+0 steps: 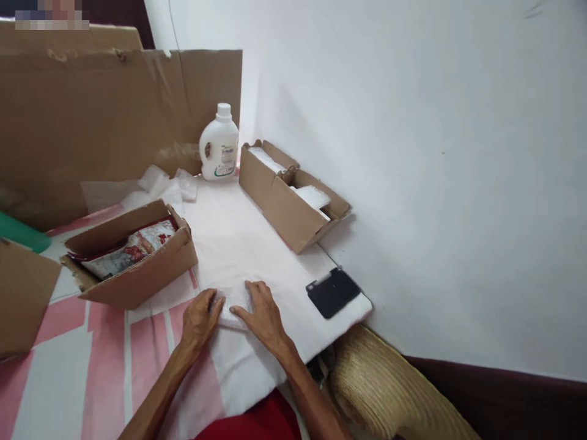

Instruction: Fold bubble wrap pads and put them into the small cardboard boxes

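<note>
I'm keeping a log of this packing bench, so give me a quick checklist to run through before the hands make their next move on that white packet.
1. Left hand on the white packet: ok, fingers rest on its left edge.
2. Right hand on the packet: ok, flat on its right side.
3. Packet lies flat on the white sheet: ok.
4. Black device apart from the hands: ok, right of them near the sheet's edge.
5. Open box of printed packets within reach: ok, just left.
6. What the packet contains: cannot tell.

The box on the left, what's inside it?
The box holds flat packets with red and white print, lying stacked. Its walls hide whatever lies under them.
</note>
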The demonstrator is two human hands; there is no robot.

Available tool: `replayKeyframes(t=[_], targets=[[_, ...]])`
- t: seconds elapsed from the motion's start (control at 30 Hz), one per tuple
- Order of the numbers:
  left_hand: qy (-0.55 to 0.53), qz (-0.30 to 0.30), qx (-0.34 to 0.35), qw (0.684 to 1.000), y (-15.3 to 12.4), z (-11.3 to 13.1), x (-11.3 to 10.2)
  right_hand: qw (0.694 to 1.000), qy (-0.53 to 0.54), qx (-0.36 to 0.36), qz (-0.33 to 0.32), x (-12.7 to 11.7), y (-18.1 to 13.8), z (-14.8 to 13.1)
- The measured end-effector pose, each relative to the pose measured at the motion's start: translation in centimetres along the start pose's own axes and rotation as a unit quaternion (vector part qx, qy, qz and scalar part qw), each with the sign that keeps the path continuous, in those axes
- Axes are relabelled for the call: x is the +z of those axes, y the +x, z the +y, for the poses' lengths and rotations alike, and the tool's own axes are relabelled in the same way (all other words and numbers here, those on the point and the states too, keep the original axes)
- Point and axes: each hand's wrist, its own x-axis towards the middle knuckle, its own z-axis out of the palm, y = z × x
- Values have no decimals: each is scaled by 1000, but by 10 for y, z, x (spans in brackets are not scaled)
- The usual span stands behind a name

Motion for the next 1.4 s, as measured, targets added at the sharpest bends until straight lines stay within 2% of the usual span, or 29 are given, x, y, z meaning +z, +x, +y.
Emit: replayKeyframes(t=[0.1,0.2,0.27,0.33,0.4,0.47,0.53,0.6,0.7,0.77,0.83,0.9,0.97,1.03,1.1,1.17,1.27,1.4], targets=[[13,35,16,999,-7,-4,5,995,-27,-25,-91,-4,10,0],[9,51,34,998,-20,-7,6,988,0,-12,-152,-8,16,-3],[-33,22,13,999,-28,-5,-1,979,48,-7,-200,-15,18,-7],[-102,-35,-40,993,-32,4,-19,961,125,1,-245,-27,22,-16],[-155,-55,-80,983,-33,19,-47,932,221,18,-286,-42,31,-33],[-185,-15,-74,980,-30,37,-84,902,305,27,-305,-57,45,-60],[-230,24,-62,971,-22,53,-125,887,367,10,-279,-67,65,-97],[-262,63,-62,961,-8,63,-166,884,406,-30,-228,-72,86,-138],[-227,123,-63,964,22,65,-217,888,415,-103,-168,-67,118,-193],[-185,138,-57,971,44,59,-243,902,380,-148,-140,-58,138,-216],[-141,132,-61,979,62,49,-260,924,312,-190,-115,-44,158,-225],[-72,121,-78,987,75,37,-268,949,203,-223,-95,-30,174,-227],[55,95,-109,988,85,27,-268,965,63,-232,-108,-19,185,-227],[187,66,-142,970,92,21,-263,960,-85,-212,-163,-11,189,-229],[269,41,-167,948,97,19,-255,939,-192,-181,-220,-8,189,-234],[305,29,-180,935,101,23,-247,923,-244,-159,-251,-5,188,-241],[355,8,-182,917,105,37,-239,912,-268,-143,-276,-2,192,-249],[390,1,-136,911,105,56,-235,904,-289,-141,-280,-3,202,-253]])
